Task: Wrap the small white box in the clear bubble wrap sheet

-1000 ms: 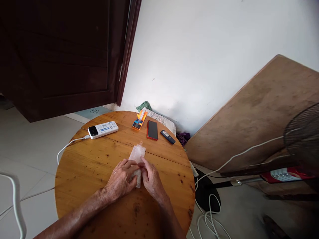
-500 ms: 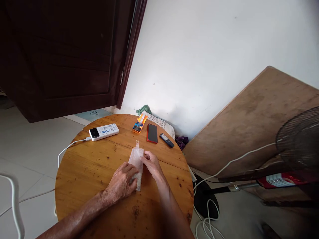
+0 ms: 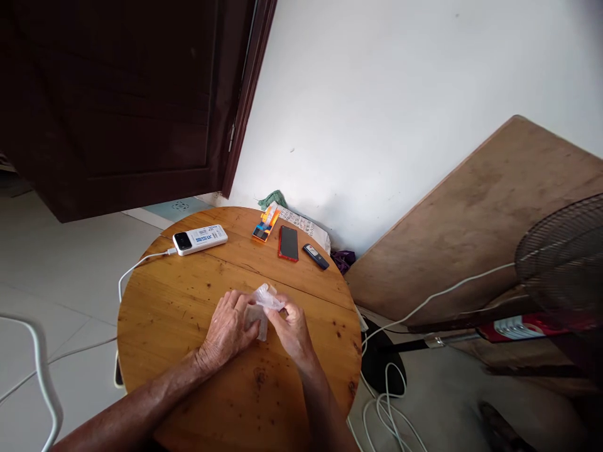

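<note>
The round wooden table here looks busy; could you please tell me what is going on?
A person is handling a piece of translucent plastic wrapping over the round wooden table. The right hand pinches its crumpled upper part, while the left hand holds it on the other side. Beyond the hands lie a white device with a cable plugged in, an orange-and-blue item, a red-edged phone and a small dark handheld device.

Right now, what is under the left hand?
Plastic wrap shows between thumb and fingers of the left hand, over the table; whatever lies beneath the palm is covered and cannot be seen.
</note>
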`<state>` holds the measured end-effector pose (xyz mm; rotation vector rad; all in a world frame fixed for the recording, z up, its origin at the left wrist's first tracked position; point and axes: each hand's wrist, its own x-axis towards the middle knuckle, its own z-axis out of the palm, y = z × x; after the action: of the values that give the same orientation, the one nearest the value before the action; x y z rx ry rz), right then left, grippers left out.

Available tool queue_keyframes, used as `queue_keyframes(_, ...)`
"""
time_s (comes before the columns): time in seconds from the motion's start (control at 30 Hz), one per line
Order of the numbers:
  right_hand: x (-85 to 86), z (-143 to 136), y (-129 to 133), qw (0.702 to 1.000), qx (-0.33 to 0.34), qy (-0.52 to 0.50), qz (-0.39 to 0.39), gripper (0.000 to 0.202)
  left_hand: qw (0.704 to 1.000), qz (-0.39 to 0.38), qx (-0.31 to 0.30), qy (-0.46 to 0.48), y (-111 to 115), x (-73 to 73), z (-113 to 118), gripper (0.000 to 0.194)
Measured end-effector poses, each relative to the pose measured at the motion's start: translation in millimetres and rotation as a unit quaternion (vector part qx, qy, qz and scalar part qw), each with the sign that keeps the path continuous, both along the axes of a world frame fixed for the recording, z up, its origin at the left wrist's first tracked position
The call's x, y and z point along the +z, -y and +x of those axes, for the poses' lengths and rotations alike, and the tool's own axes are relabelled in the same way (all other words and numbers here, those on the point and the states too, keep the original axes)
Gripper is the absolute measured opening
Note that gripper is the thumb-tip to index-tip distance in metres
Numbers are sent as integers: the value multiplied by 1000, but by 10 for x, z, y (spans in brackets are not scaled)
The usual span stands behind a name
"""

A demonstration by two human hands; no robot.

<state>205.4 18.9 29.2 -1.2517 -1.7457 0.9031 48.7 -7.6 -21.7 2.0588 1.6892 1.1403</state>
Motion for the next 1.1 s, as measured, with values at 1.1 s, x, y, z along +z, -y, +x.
queue_keyframes(1.1, -179, 136, -22, 983, 79, -39, -161, 18, 935, -296, -137, 141, -346, 120, -132, 31)
